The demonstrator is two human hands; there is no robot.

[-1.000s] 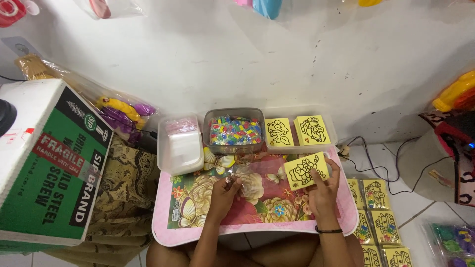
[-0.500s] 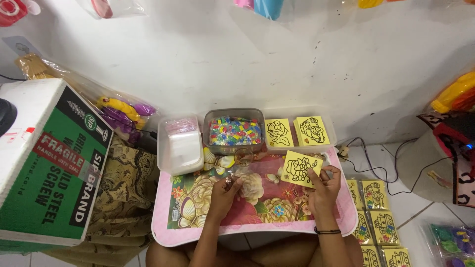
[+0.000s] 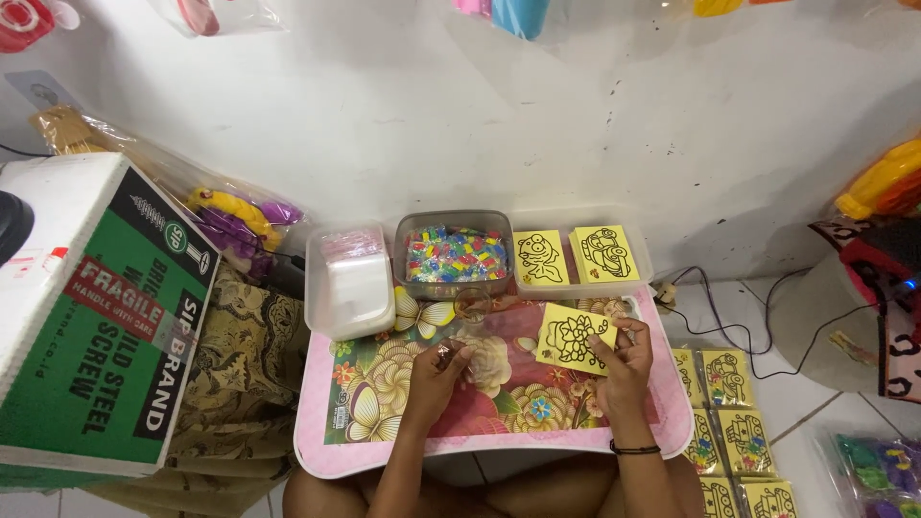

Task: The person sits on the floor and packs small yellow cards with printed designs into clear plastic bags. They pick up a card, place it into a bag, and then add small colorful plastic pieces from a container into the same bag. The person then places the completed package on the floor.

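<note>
Head view — yellow card gripped in right hand, left hand pinching small clear bag.

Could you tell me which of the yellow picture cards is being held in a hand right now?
The yellow card in the right hand, raised over the floral tray; the others lie in the container or on the floor.

1. Counter: pink-rimmed floral surface; open stretch along its left and near parts, between the hands.
2. Far edge: blocked by a row of three tubs, namely white tub, bead tub and card tray, with the wall just behind.
3. Left flank: green cardboard box stands tall, patterned cloth between.
4. Right flank: floor holds yellow card packs and cables.
</note>
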